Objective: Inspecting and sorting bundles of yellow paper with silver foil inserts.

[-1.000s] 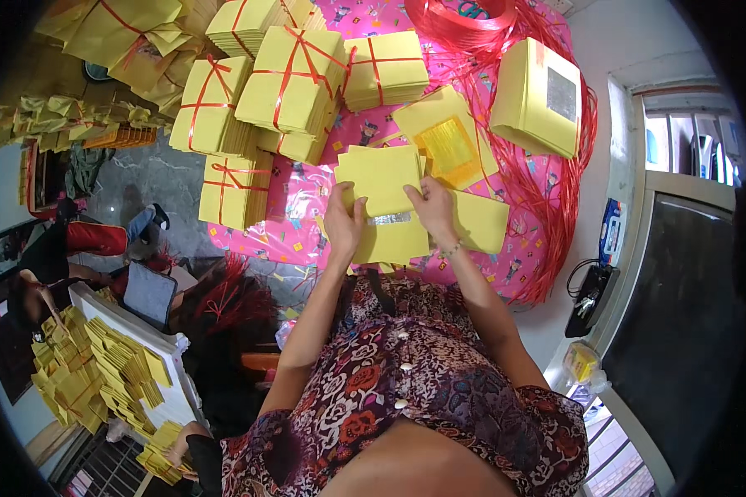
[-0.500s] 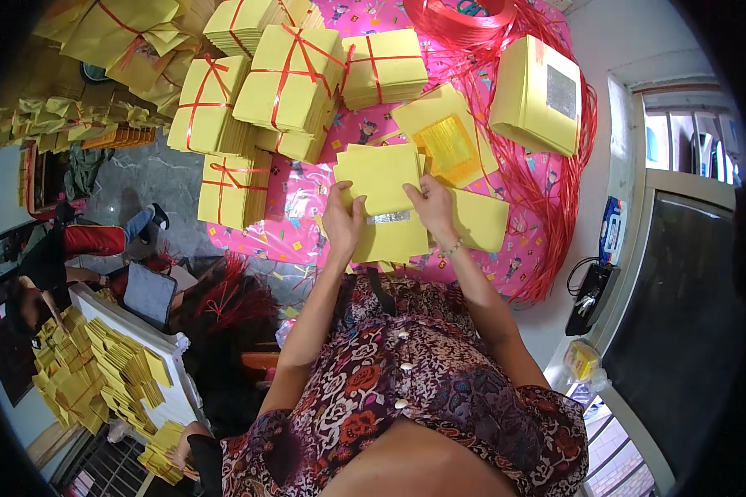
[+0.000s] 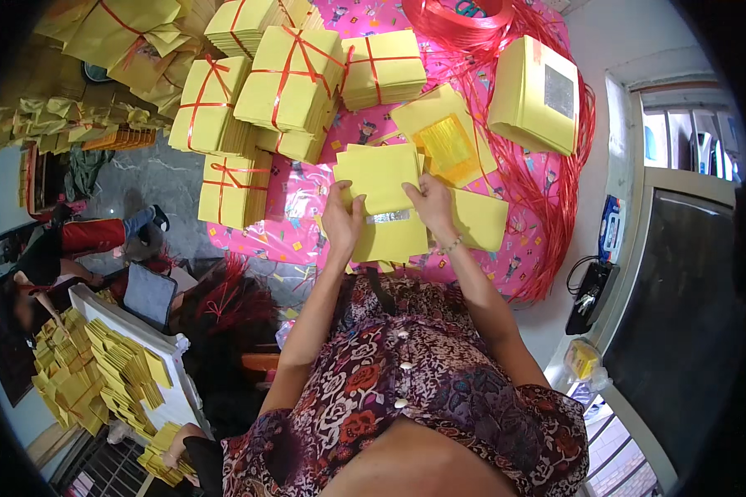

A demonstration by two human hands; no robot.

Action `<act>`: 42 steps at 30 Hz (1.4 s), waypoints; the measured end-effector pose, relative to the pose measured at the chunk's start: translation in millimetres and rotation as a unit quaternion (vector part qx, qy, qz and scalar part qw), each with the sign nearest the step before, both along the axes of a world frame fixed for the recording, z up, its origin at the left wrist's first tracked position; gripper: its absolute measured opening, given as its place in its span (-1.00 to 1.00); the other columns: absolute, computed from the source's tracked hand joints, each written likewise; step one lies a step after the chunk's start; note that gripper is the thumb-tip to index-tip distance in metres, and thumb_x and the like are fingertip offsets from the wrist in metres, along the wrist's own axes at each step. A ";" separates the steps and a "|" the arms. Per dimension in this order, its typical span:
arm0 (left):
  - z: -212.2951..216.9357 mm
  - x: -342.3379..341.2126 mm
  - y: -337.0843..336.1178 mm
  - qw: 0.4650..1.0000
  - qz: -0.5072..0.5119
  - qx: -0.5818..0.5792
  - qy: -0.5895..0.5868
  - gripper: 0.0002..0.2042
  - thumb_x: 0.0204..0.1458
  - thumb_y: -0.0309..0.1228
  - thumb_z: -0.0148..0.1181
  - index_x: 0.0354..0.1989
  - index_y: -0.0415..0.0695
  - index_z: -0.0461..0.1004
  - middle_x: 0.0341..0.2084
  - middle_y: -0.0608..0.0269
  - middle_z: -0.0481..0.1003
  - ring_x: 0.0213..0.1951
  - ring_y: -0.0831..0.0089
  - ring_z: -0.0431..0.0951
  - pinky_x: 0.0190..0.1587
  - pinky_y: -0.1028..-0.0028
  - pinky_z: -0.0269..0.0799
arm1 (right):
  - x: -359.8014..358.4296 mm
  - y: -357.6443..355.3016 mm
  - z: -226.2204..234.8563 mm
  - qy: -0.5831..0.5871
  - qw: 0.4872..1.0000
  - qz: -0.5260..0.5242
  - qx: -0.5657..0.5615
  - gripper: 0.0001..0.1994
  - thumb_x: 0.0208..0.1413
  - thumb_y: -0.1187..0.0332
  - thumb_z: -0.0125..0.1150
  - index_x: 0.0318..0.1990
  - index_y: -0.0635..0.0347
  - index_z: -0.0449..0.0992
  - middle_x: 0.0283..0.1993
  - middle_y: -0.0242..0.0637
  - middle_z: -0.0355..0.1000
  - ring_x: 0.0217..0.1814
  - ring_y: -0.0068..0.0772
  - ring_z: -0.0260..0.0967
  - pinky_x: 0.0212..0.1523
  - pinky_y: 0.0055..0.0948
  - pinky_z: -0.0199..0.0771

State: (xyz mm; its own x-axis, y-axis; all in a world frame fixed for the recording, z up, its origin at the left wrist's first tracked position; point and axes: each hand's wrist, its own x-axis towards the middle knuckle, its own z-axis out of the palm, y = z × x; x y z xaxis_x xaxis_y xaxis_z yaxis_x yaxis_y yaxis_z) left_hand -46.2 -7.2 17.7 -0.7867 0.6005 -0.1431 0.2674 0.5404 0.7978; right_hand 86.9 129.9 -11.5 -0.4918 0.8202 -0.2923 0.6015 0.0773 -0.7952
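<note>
Yellow paper sheets [image 3: 379, 176] lie in a small stack in front of me, edges slightly uneven. My left hand [image 3: 342, 219] grips the stack's near left corner, thumb on top. At its near right corner, my right hand [image 3: 433, 207] pinches the sheets the same way. Just below the stack is another yellow sheet [image 3: 389, 240] with a silver patch, partly covered. To the right, beside my right wrist, lies a yellow sheet [image 3: 482, 222]. Farther back, a sheet with a shiny golden square [image 3: 446, 147] rests flat.
Several yellow paper bundles [image 3: 286, 79] tied with red ribbon stand at the back left on a pink patterned cover [image 3: 294, 236]. A loose yellow stack [image 3: 510, 91] and red ribbon strands [image 3: 568, 224] lie at the right. People sit at a white table [image 3: 178, 364] on the left.
My hands and the sheets stay in place. At the left, a person in red and black has shifted slightly.
</note>
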 end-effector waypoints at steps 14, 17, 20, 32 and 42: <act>2.4 1.6 2.9 0.978 -0.019 -0.047 0.201 -0.68 -0.05 -0.40 0.24 -0.11 -0.14 0.38 -0.33 0.00 0.44 -0.30 0.00 0.51 -0.30 0.19 0.42 | -1.4 1.4 -0.4 -0.013 0.999 0.009 0.031 -0.63 -0.06 0.17 0.30 -0.52 0.31 0.32 -0.58 -0.12 0.29 -0.52 -0.15 0.25 -0.45 -0.21 0.24; -0.8 0.5 8.6 0.974 -0.056 -0.066 0.207 -0.76 -0.06 -0.43 0.22 -0.19 -0.14 0.42 -0.36 0.03 0.41 -0.33 0.01 0.49 -0.32 0.16 0.40 | -0.5 1.8 -1.0 -0.016 0.999 0.007 0.043 -0.63 -0.06 0.17 0.29 -0.52 0.31 0.33 -0.58 -0.12 0.29 -0.52 -0.15 0.25 -0.45 -0.21 0.25; -10.5 4.3 7.7 0.984 -0.097 -0.059 0.134 -0.81 -0.07 -0.45 0.21 -0.26 -0.14 0.44 -0.37 0.01 0.40 -0.35 0.02 0.48 -0.33 0.16 0.39 | -2.3 -0.1 3.8 -0.021 0.999 0.010 0.043 -0.63 -0.05 0.16 0.29 -0.52 0.31 0.33 -0.58 -0.12 0.29 -0.52 -0.14 0.26 -0.44 -0.21 0.26; -10.3 26.8 4.7 0.967 -0.123 -0.061 0.214 -0.66 -0.07 -0.37 0.25 -0.11 -0.12 0.36 -0.26 0.03 0.34 -0.21 0.06 0.41 -0.21 0.18 0.32 | -8.6 -24.4 40.0 -0.004 0.953 0.030 0.302 -0.76 -0.02 0.28 0.23 -0.31 0.20 0.35 -0.40 -0.20 0.31 -0.32 -0.13 0.30 -0.25 -0.21 0.30; -23.1 27.7 3.7 0.974 -0.108 -0.031 0.197 -0.63 -0.08 -0.36 0.27 -0.07 -0.10 0.37 -0.22 0.01 0.35 -0.15 0.07 0.37 -0.14 0.17 0.28 | 1.0 -46.7 2.5 -0.031 0.939 0.187 0.287 -0.88 0.08 0.33 0.09 -0.35 0.14 0.33 -0.35 -0.23 0.27 -0.23 -0.19 0.28 -0.22 -0.23 0.20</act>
State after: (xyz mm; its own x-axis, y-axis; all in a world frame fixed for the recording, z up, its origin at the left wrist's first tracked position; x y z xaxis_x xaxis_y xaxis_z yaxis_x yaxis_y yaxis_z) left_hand -18.4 -3.5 -5.4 -0.6448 0.7574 0.1027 0.6586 0.4823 0.5776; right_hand 87.9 83.2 -9.0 -0.7740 0.6241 0.1071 0.4900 0.6974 -0.5230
